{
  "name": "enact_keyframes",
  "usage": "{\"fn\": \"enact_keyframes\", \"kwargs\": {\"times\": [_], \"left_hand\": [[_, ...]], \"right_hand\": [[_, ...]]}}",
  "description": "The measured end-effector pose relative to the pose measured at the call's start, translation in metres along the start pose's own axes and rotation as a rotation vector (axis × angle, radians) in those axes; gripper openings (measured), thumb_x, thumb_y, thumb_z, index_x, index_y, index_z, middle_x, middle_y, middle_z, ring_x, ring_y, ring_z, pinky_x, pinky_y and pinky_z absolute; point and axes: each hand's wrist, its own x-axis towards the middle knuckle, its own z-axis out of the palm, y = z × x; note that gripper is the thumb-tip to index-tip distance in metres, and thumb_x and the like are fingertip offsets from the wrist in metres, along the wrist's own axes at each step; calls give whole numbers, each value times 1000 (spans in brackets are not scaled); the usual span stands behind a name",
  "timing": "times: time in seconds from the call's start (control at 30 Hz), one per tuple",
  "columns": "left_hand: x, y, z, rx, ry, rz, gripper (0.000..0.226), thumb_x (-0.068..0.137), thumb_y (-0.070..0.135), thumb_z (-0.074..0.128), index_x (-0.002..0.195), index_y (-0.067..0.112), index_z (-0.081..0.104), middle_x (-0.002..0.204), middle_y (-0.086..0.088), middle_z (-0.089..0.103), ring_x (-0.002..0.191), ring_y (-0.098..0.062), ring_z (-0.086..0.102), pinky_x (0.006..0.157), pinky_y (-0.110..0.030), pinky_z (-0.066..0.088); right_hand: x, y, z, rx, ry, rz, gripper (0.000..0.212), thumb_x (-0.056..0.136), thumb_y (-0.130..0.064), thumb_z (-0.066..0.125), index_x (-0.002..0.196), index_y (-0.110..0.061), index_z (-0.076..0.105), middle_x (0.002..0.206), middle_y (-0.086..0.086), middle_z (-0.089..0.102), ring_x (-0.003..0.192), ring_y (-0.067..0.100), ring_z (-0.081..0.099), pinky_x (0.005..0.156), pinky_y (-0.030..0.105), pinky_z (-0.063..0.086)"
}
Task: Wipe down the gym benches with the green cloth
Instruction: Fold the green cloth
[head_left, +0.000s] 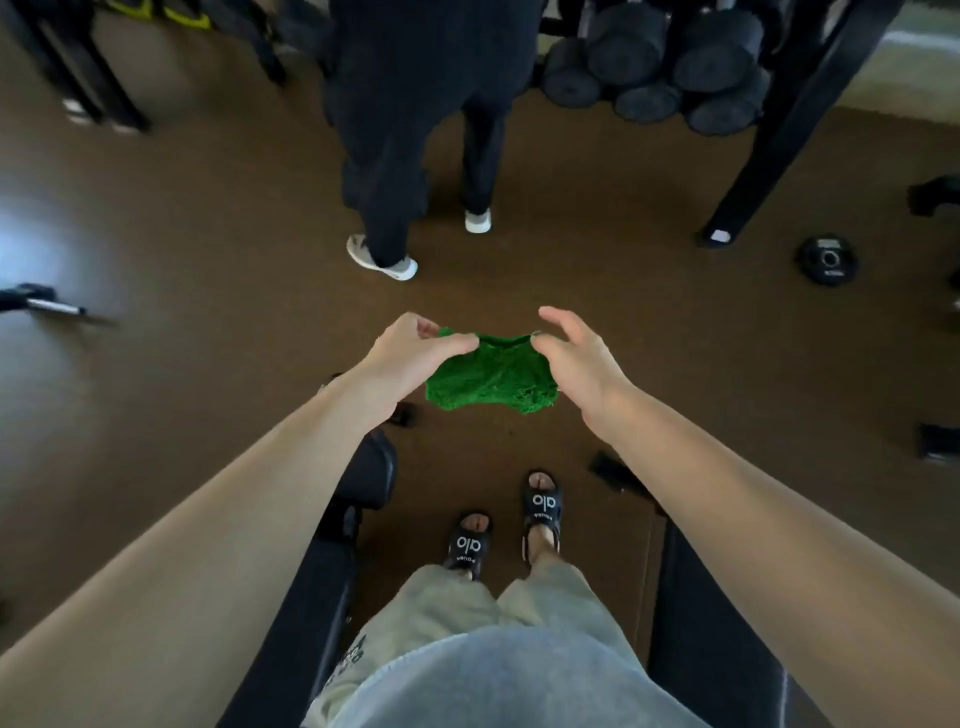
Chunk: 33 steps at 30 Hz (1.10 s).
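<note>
A person standing between two black padded gym benches holds a crumpled, fuzzy green cloth (491, 376) out at arm's length above the brown rubber floor (218, 234). The left hand (410, 353) pinches the cloth's upper left corner between thumb and fingers; the right hand (579, 358) pinches the upper right corner with thumb and forefinger, its other fingers spread loosely. The cloth sags between both grips, touching neither bench.

The left black bench (332, 545) runs under the left forearm, its rounded end near the left wrist. The right black bench (696, 613) lies under the right forearm, its inner edge beside the person's black slide sandals (543, 512). A narrow strip of floor separates the benches.

Ahead, a second person in dark trousers and pale trainers (384, 260) stands near a rack of dark round dumbbells (660, 67). A black weight plate (827, 266) lies on the floor at right, well apart from the hands. Open floor spreads to the left.
</note>
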Motion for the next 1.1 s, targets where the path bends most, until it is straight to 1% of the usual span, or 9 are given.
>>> {"fn": "enact_keyframes", "kwargs": {"times": [0.17, 0.33, 0.47, 0.57, 0.63, 0.8, 0.9, 0.97, 1.1], "left_hand": [[-2, 2, -29, -129, 162, -19, 75, 84, 35, 82, 146, 25, 41, 139, 7, 46, 123, -15, 46, 99, -34, 38], [-8, -13, -63, -187, 222, -28, 80, 83, 17, 80, 148, 35, 36, 143, 6, 44, 108, -10, 48, 86, -31, 42], [-9, -35, -99, -175, 307, -52, 76, 82, 9, 77, 138, 38, 35, 114, -12, 58, 81, -19, 54, 72, -37, 46], [-1, -57, -130, -159, 389, -53, 71, 81, 5, 73, 131, 37, 36, 108, -19, 61, 71, -23, 54, 59, -34, 46], [6, -70, -155, -134, 425, -61, 67, 82, 3, 71, 129, 36, 36, 102, -12, 60, 69, -23, 56, 49, -29, 46], [16, -100, -212, -32, 537, -126, 54, 82, 4, 66, 119, 35, 40, 95, -3, 52, 82, -24, 57, 59, -35, 47], [17, -117, -245, 10, 588, -176, 48, 84, 7, 64, 121, 32, 47, 97, -3, 51, 89, -26, 55, 60, -31, 42], [16, -127, -266, 26, 634, -208, 46, 84, 9, 63, 124, 29, 50, 102, -7, 54, 94, -29, 53, 68, -35, 46], [24, -143, -308, 52, 722, -280, 43, 84, 11, 62, 124, 27, 54, 105, -8, 57, 100, -32, 53, 82, -43, 52]], "right_hand": [[35, -44, 20, -187, -134, -160, 39, 105, -22, 45, 137, -40, 57, 144, -5, 54, 125, 18, 55, 108, 41, 46], [61, -83, 61, -340, -312, -241, 30, 105, -20, 46, 124, -34, 65, 104, 2, 67, 82, 26, 60, 75, 40, 54], [82, -114, 114, -409, -486, -298, 23, 99, -23, 63, 121, -31, 66, 119, -6, 65, 112, 19, 63, 103, 46, 52], [98, -136, 162, -495, -631, -305, 41, 86, -20, 78, 122, -34, 65, 125, -1, 66, 115, 20, 64, 103, 48, 53], [108, -150, 194, -572, -683, -322, 51, 78, -10, 80, 121, -32, 65, 122, 2, 67, 111, 22, 66, 100, 48, 55], [121, -186, 277, -845, -766, -454, 57, 68, -5, 79, 115, -32, 66, 113, -3, 67, 108, 23, 64, 93, 44, 58], [126, -210, 326, -990, -790, -578, 53, 72, -9, 78, 121, -29, 67, 114, -2, 66, 103, 20, 62, 74, 23, 52], [128, -224, 356, -1075, -817, -667, 51, 77, -10, 75, 124, -26, 67, 113, -2, 65, 101, 19, 60, 67, 19, 44], [138, -253, 411, -1195, -876, -813, 46, 81, -14, 72, 126, -24, 67, 116, 0, 67, 105, 22, 62, 88, 35, 53]]}}
